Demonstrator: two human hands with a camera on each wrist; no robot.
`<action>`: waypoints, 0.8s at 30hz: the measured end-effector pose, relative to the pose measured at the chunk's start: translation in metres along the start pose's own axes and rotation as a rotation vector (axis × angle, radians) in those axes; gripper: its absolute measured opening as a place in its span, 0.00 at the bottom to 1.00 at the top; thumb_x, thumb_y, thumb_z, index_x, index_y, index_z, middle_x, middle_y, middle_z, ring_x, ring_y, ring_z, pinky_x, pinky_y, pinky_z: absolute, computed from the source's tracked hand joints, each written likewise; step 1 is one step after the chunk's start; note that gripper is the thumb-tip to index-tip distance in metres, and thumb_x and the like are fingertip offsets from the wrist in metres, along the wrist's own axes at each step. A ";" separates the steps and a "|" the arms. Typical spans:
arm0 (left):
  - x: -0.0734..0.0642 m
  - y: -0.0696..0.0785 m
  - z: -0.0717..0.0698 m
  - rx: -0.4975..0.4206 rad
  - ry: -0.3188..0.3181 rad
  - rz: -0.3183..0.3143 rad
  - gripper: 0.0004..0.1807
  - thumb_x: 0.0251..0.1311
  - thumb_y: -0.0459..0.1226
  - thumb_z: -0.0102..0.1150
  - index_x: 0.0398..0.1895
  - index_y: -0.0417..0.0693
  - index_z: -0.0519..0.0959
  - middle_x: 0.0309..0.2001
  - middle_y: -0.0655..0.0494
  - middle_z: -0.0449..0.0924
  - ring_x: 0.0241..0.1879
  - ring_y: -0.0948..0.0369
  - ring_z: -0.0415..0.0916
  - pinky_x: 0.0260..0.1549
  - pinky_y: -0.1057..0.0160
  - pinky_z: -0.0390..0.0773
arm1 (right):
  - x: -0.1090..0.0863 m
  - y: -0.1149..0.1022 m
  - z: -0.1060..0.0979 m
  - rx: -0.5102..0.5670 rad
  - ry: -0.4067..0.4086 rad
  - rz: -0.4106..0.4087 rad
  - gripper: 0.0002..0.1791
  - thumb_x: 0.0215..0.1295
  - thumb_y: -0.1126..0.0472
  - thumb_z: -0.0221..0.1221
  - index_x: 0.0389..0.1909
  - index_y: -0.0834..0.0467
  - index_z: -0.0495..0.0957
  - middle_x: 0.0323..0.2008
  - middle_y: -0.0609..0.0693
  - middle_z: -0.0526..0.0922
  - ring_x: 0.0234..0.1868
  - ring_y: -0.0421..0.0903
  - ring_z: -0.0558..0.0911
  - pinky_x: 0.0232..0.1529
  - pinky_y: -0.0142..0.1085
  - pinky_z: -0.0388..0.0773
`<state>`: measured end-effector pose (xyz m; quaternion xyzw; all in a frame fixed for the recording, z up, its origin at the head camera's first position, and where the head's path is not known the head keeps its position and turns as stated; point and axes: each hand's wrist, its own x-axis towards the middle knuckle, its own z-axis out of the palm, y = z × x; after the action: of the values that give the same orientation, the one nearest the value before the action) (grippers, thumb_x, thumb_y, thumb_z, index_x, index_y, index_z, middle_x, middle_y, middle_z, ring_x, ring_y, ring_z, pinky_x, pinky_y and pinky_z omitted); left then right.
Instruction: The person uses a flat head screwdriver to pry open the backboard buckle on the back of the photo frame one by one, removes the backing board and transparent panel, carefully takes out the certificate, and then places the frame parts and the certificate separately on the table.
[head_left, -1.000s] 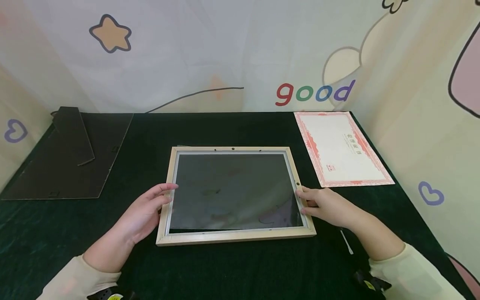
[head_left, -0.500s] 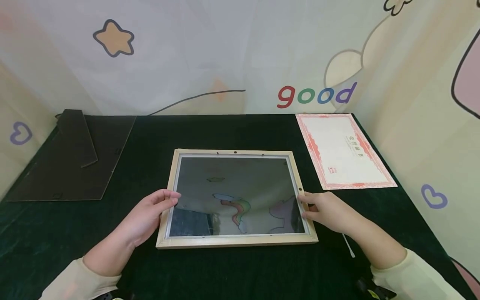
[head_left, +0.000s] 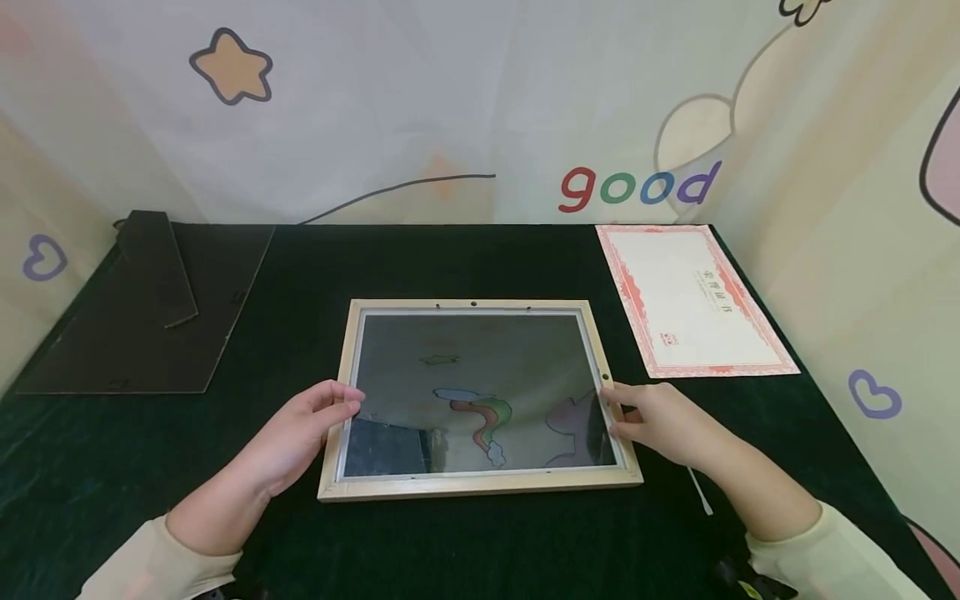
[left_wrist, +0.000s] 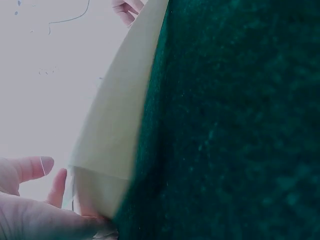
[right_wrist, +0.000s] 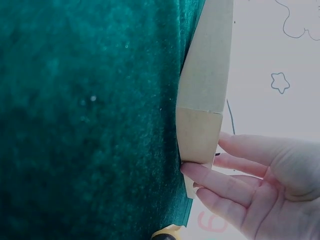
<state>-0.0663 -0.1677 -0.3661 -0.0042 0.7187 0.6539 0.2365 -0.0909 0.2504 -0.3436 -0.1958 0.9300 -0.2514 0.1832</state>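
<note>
A pale wooden picture frame (head_left: 480,486) lies near the middle of the green cloth, its long side towards me. Inside it a shiny clear pane (head_left: 480,358) mirrors a rainbow and a purple shape. My left hand (head_left: 296,433) holds the left side bar, fingertips over the inner edge. On the opposite bar my right hand (head_left: 663,425) grips with thumb and fingers. The right wrist view has fingers (right_wrist: 220,182) of that hand against the frame's outer side. From the left wrist, the frame's pale side (left_wrist: 112,120) rises beside the fingers of my left hand.
At the back left lies a black backing board (head_left: 217,283) with a fold-out stand (head_left: 157,267). A red-bordered certificate (head_left: 675,292) is at the back right. A thin tool with a pale tip (head_left: 701,493) pokes out from under my right forearm. Printed curtains (head_left: 420,100) border the table.
The reflections in the pane have shifted: the rainbow now shows, and the dark strip along the near inner edge is gone. Both hands have kept their hold on the frame, with slight movement.
</note>
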 end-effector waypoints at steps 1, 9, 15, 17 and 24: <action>0.000 0.001 0.000 0.017 -0.001 0.001 0.22 0.69 0.41 0.45 0.56 0.32 0.63 0.61 0.39 0.57 0.61 0.45 0.52 0.63 0.38 0.44 | 0.000 0.000 0.000 0.001 -0.001 0.001 0.27 0.55 0.69 0.64 0.57 0.69 0.71 0.55 0.68 0.73 0.41 0.54 0.83 0.35 0.36 0.81; 0.000 0.007 -0.001 0.244 0.026 0.068 0.19 0.69 0.41 0.46 0.53 0.34 0.67 0.72 0.37 0.39 0.69 0.38 0.39 0.61 0.37 0.47 | 0.001 0.000 0.000 -0.025 -0.004 0.022 0.27 0.55 0.68 0.65 0.57 0.68 0.72 0.55 0.68 0.73 0.40 0.52 0.83 0.35 0.36 0.81; -0.004 0.011 0.001 0.399 0.099 0.179 0.17 0.68 0.42 0.49 0.50 0.37 0.71 0.69 0.39 0.52 0.66 0.41 0.53 0.58 0.43 0.60 | 0.002 0.000 0.001 -0.028 -0.008 0.038 0.27 0.55 0.67 0.64 0.57 0.68 0.72 0.55 0.67 0.73 0.41 0.53 0.83 0.36 0.36 0.80; -0.005 0.011 0.001 0.367 0.087 0.182 0.18 0.68 0.43 0.49 0.52 0.38 0.70 0.63 0.40 0.65 0.59 0.46 0.67 0.53 0.48 0.70 | 0.002 -0.001 0.002 -0.034 -0.007 0.037 0.27 0.55 0.67 0.65 0.57 0.68 0.72 0.55 0.67 0.73 0.41 0.52 0.83 0.36 0.36 0.81; -0.005 0.013 -0.006 0.146 -0.134 0.073 0.28 0.70 0.39 0.45 0.68 0.37 0.52 0.43 0.41 0.80 0.35 0.52 0.82 0.31 0.60 0.80 | 0.000 -0.002 0.002 -0.067 0.007 0.028 0.27 0.54 0.67 0.66 0.56 0.68 0.73 0.54 0.67 0.75 0.39 0.52 0.83 0.35 0.36 0.81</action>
<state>-0.0682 -0.1726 -0.3520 0.0828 0.7465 0.6069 0.2598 -0.0895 0.2477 -0.3442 -0.1879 0.9412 -0.2181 0.1767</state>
